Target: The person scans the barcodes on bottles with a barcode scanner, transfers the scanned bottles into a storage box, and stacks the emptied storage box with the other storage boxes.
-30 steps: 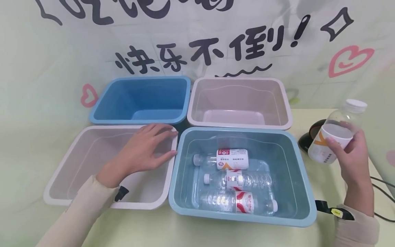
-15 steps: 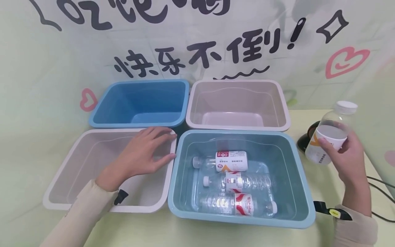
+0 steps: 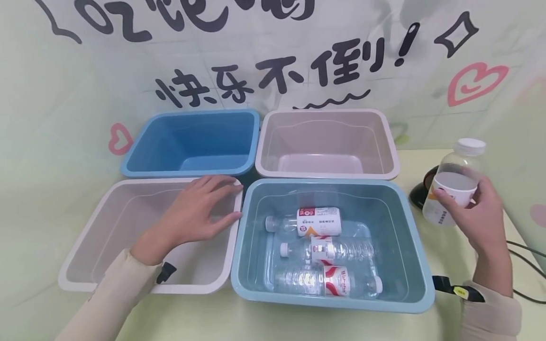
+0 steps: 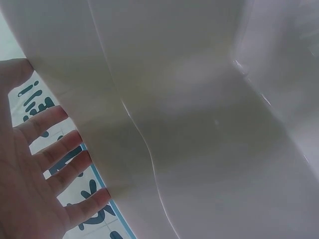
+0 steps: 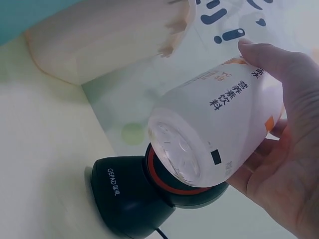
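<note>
My right hand [image 3: 482,215] grips a clear bottle [image 3: 453,184] with a white cap and a white-and-orange label, its thumb across the label. It is held tilted above a black device marked GEPAD [image 5: 132,191] with an orange ring, at the table's right side. My left hand [image 3: 194,215] reaches over the front-left pale bin [image 3: 170,288], its spread fingertips touching the right rim. In the teal bin [image 3: 332,303] three bottles lie on their sides: a white-labelled bottle [image 3: 319,221], a ribbed water bottle [image 3: 341,250] and a water bottle [image 3: 337,280] with a red-and-white label.
Behind stand a blue bin [image 3: 192,174] and a pale pink bin [image 3: 328,175], side by side against a printed wall cloth [image 3: 273,38]. Dark cables [image 3: 529,298] run along the right edge of the table [image 3: 448,260]. Each forearm wears a black strap.
My right hand, with the bottle, has moved slightly left. The head view has shifted a little. My left hand stays at the rim, and the bottles in the teal bin lie as before.
</note>
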The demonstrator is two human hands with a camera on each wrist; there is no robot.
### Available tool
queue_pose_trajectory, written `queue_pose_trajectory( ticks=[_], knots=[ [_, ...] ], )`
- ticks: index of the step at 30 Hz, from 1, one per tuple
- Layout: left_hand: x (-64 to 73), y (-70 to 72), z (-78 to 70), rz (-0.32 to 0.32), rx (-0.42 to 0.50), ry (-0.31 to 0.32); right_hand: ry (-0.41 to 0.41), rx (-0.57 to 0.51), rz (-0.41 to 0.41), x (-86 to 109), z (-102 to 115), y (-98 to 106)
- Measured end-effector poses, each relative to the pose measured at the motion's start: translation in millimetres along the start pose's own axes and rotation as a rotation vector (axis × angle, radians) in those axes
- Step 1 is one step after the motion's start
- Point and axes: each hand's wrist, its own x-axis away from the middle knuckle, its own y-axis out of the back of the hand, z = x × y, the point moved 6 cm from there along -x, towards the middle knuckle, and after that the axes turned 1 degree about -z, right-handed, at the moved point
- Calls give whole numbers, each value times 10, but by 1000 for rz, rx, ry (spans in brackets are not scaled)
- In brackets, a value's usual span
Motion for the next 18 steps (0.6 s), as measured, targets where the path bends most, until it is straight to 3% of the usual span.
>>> queue_pose_trajectory(
  ticks=[6, 12, 18],
  knots=[
    [11, -4, -2, 3, -1, 0, 5, 36, 2, -4, 14, -30],
    [52, -7, -1, 1, 5, 2, 24, 176, 61, 29, 68, -81],
    [21, 19, -9, -17, -5, -16, 46, 213, 33, 55, 134, -74]
  ],
)
